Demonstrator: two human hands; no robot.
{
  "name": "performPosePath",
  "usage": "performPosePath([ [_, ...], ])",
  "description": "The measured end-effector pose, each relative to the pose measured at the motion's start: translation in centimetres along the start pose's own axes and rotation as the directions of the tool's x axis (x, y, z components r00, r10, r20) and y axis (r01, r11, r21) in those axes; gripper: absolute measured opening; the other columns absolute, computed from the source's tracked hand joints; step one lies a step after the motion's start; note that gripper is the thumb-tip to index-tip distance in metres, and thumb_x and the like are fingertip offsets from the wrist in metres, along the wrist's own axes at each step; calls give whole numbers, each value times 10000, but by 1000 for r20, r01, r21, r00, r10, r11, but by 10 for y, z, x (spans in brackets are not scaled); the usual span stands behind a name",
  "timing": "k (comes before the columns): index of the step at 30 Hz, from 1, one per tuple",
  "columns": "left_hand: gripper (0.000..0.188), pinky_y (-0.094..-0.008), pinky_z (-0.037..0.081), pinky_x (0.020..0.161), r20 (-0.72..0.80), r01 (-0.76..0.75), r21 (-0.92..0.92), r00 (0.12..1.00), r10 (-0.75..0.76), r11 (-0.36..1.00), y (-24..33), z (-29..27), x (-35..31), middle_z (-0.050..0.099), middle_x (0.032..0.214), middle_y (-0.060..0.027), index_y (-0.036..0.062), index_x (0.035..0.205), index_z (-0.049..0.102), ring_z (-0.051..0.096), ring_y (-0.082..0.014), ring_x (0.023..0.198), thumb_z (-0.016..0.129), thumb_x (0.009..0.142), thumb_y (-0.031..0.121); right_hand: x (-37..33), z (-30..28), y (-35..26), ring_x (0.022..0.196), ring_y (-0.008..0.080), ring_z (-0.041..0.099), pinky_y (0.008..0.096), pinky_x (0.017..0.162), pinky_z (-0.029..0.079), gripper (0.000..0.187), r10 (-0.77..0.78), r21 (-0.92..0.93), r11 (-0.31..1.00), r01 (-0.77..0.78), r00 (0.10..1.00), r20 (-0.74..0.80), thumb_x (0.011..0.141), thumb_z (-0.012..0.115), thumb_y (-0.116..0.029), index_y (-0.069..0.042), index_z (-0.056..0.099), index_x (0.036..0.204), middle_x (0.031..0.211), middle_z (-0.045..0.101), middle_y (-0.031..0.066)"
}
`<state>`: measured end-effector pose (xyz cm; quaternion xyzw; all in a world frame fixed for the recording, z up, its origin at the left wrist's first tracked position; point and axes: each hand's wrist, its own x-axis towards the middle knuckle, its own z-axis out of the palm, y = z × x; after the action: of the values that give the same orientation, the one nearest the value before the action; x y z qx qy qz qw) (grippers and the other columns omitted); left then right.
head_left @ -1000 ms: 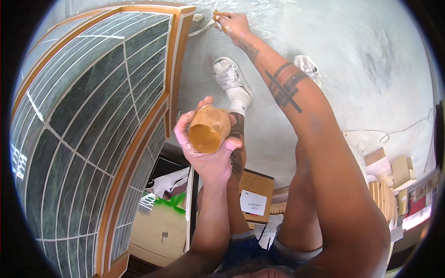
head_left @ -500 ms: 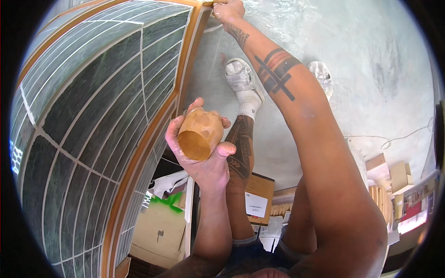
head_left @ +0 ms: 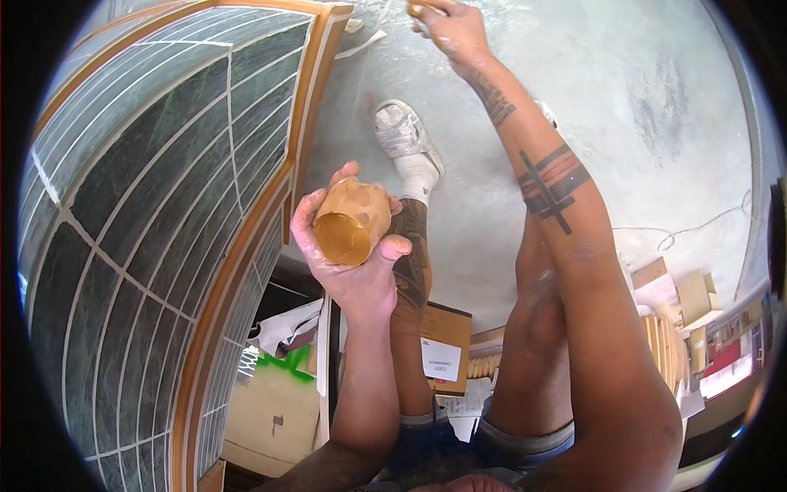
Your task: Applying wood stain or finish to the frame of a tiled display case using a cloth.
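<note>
Left hand (head_left: 358, 283) cradling a tan cup (head_left: 355, 217), right hand (head_left: 455, 33) closed on a small tan piece (head_left: 422, 8).
Smudges of pale residue on the left fingers and a one-sided hold could, I judge, let the cup slip if the wrist tips; a leftward swing of the right arm might knock the wooden frame (head_left: 314, 70). The cup sits in the left palm, fingers and thumb curled round its sides, its orange-brown end facing the wearer; whether it is hollow or filled, I cannot tell. The small piece is cut off at the upper edge, between the right fingers. Outward, the dark green panel (head_left: 160, 238) stands left, apart from both hands; the shoe (head_left: 403, 135) rests on the grey floor (head_left: 656, 193).
</note>
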<state>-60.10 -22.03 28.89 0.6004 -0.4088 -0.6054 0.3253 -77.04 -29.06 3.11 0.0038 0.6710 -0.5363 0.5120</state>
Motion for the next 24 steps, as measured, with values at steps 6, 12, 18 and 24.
performPosePath([
  [6, 1003, -406, 589, 896, 31, 12, 7, 999, -13, 1000, -3, 9, -5, 489, 1408, -227, 148, 1358, 380, 645, -264, 1049, 980, 561, 257, 17, -33, 53, 716, 165, 720, 281, 644, 554, 356, 110, -70, 991, -116, 990, -84, 836, 693, -97, 91, 690, 1138, 899, 749, 159],
  [12, 1012, -406, 589, 911, 47, 10, 35, 999, -12, 999, 0, 7, 0, 480, 1416, -232, 162, 1364, 383, 629, -264, 1095, 981, 553, 255, 36, 37, 60, 762, 141, 694, 243, 657, 536, 312, 123, -77, 989, -128, 990, -66, 867, 704, -82, 76, 694, 1136, 946, 732, 117],
  [18, 1030, -406, 593, 882, -3, -4, 22, 1000, 4, 1000, 4, 2, 9, 478, 1422, -221, 185, 1382, 393, 637, -263, 1063, 982, 540, 257, 54, 99, 52, 825, 204, 730, 304, 753, 573, 225, 210, 62, 978, -201, 942, -263, 754, 800, -103, -59, 790, 974, 945, 766, 130],
  [24, 1044, -411, 594, 880, -4, 12, -20, 1000, -12, 1000, 1, 2, 9, 475, 1421, -218, 195, 1384, 386, 637, -263, 1063, 977, 527, 264, 67, 119, 54, 852, 241, 745, 333, 784, 589, 206, 215, 83, 976, -199, 933, -289, 768, 789, -106, -45, 785, 965, 938, 759, 168],
])
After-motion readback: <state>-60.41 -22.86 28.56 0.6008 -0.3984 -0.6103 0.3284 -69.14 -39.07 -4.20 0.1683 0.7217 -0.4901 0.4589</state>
